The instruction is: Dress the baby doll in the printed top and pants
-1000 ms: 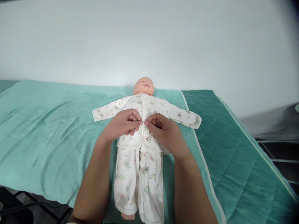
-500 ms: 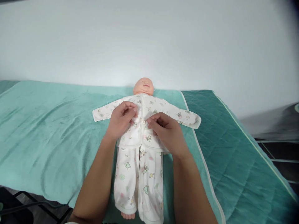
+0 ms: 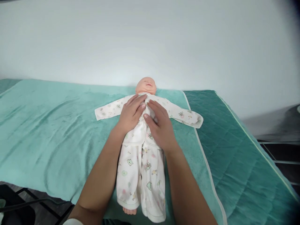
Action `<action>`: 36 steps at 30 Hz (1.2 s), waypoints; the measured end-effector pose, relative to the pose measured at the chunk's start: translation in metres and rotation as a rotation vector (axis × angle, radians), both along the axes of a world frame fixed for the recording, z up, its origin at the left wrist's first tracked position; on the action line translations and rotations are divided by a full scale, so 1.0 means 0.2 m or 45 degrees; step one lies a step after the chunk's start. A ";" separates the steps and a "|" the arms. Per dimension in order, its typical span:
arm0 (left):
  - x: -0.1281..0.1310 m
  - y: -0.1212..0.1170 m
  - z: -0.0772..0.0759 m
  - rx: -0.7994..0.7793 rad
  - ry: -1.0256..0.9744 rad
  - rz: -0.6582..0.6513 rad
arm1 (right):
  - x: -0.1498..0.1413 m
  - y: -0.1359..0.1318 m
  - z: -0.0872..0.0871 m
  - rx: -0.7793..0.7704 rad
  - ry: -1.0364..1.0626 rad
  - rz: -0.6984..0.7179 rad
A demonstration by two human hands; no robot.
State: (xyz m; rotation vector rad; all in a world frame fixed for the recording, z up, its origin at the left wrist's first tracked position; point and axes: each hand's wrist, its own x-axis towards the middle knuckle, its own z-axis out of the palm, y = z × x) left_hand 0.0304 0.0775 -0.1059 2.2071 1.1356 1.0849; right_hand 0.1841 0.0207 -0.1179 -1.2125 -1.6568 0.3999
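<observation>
A baby doll (image 3: 146,86) lies on its back, head toward the wall. It wears a white printed top (image 3: 185,117) with sleeves spread wide, and matching printed trousers (image 3: 150,178). My left hand (image 3: 131,114) rests on the left half of the top's chest, fingers stretched out toward the neckline. Across from it, my right hand (image 3: 160,123) lies over the right half, fingers extended and thumb apart. Both hands meet near the front opening and cover most of it. One foot (image 3: 129,211) shows below a trouser leg.
A light green blanket (image 3: 58,131) lies under the doll, over a darker quilted cover (image 3: 234,156) on the right. Behind stands a white wall (image 3: 150,40). A dark cable (image 3: 35,204) and dark frame bars are at lower left. Metal rails show at far right.
Both hands have moved up the top toward the neckline. Their fingers, bent and pinched before, now lie stretched out on the chest. The button my right hand was beside is now covered.
</observation>
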 end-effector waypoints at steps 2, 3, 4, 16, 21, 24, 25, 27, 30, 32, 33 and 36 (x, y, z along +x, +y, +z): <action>0.00 0.03 -0.01 -0.020 0.027 0.016 | 0.00 0.04 -0.01 -0.018 -0.069 -0.002; 0.00 0.05 -0.01 -0.027 0.035 0.020 | 0.01 0.06 -0.02 -0.041 -0.081 -0.008; 0.00 0.06 -0.01 -0.031 0.038 0.025 | 0.01 0.08 -0.02 -0.063 -0.087 -0.015; 0.00 0.07 -0.01 -0.060 -0.012 0.028 | 0.06 0.28 0.01 -0.155 -0.010 0.134; 0.00 0.07 0.00 -0.048 -0.040 -0.010 | 0.10 0.30 -0.03 -0.145 0.173 0.181; 0.01 0.06 0.00 -0.033 -0.042 -0.009 | 0.11 0.30 -0.03 -0.171 0.156 0.177; 0.01 0.06 0.00 -0.032 -0.044 0.000 | 0.11 0.31 -0.03 -0.186 0.144 0.159; 0.00 0.05 0.00 -0.034 -0.048 0.014 | 0.12 0.32 -0.03 -0.224 0.107 0.120; 0.00 0.05 -0.01 -0.040 -0.054 0.023 | 0.13 0.35 -0.04 -0.264 0.051 0.079; 0.00 0.05 -0.01 -0.041 -0.049 0.024 | 0.14 0.38 -0.04 -0.259 0.027 0.083; 0.00 0.05 -0.01 -0.039 -0.045 0.024 | 0.14 0.39 -0.04 -0.249 0.023 0.089; 0.00 0.05 0.00 -0.042 -0.031 0.029 | 0.15 0.40 -0.05 -0.227 0.014 0.111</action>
